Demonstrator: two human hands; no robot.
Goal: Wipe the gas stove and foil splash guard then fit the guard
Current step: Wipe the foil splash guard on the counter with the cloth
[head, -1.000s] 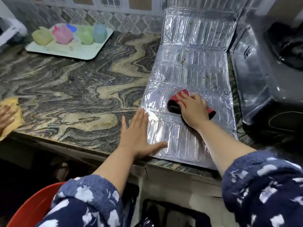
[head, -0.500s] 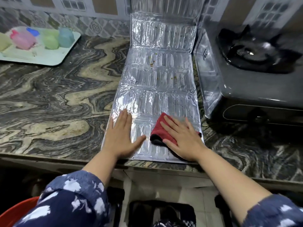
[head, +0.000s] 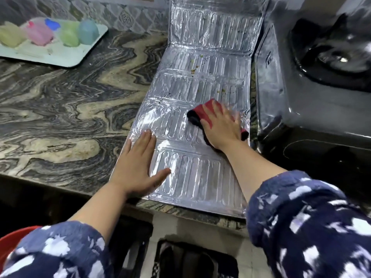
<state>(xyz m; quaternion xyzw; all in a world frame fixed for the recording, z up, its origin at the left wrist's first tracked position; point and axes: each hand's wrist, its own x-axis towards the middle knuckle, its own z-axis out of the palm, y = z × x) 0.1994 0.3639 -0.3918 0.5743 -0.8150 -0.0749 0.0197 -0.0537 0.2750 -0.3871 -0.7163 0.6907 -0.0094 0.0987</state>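
Upper left of the frame: a pale tray [head: 66,57] on the swirled marble counter [head: 70,109], carrying blurred pastel containers [head: 48,35] in yellow, pink, green and blue. Behind, along the top edge, a patterned tile wall [head: 124,15]. Lower left corner: part of a red tub [head: 12,241].

No legible text, label, brand, number or sign appears; a small dark mark on the gas stove's [head: 313,81] left side wall is too blurred to read.
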